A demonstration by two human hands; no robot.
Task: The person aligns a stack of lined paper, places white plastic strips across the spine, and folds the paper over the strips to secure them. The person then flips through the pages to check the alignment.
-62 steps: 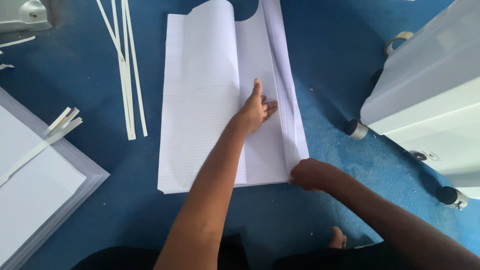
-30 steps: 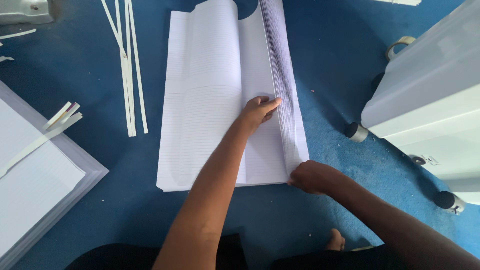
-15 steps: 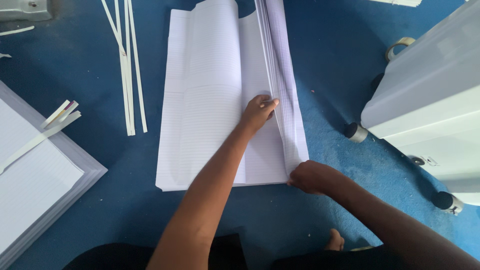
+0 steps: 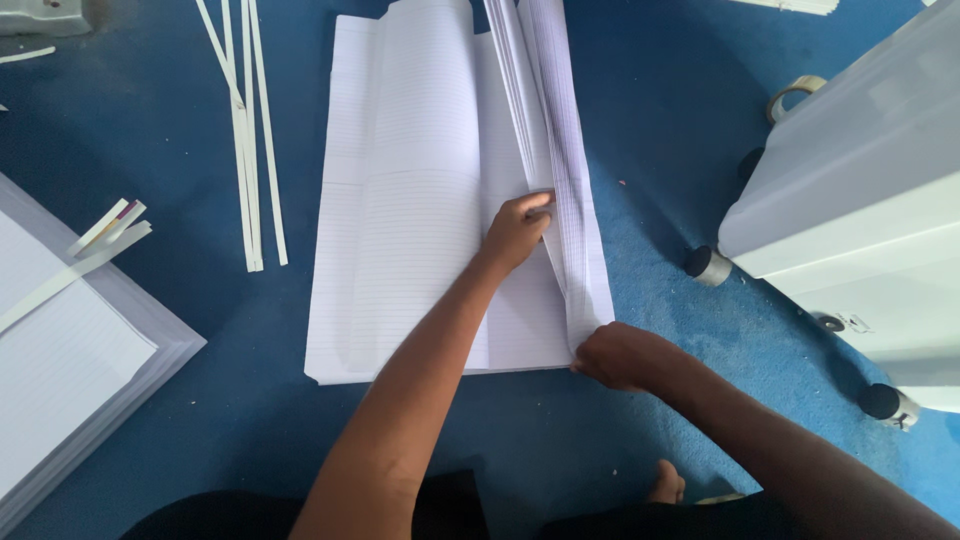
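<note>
White ruled paper, a large stack of sheets (image 4: 420,200), lay opened on the blue carpeted floor (image 4: 660,120), directly in front of the person. The left hand (image 4: 515,232) rested near the middle of the stack, its fingers (image 4: 538,203) curled together and pressed against the base of a raised fold of sheets (image 4: 550,120) that stood up from the stack along its right side. The right hand (image 4: 620,355) sat at the lower right corner of the stack, its fingers closed on the bottom edge of the same raised sheets; the fingertips themselves were hidden under the knuckles, so how many sheets they pinched could not be told. Both forearms reached in from the lower edge of the view.

Several long white paper strips (image 4: 245,140) lay on the floor to the left of the stack, well apart from it. A second pile of white sheets (image 4: 70,350) occupied the lower left corner, with a few short strips (image 4: 105,235) on its upper edge. A white cabinet on castors (image 4: 860,200) stood to the right, and a roll of tape (image 4: 795,95) lay beside it.
</note>
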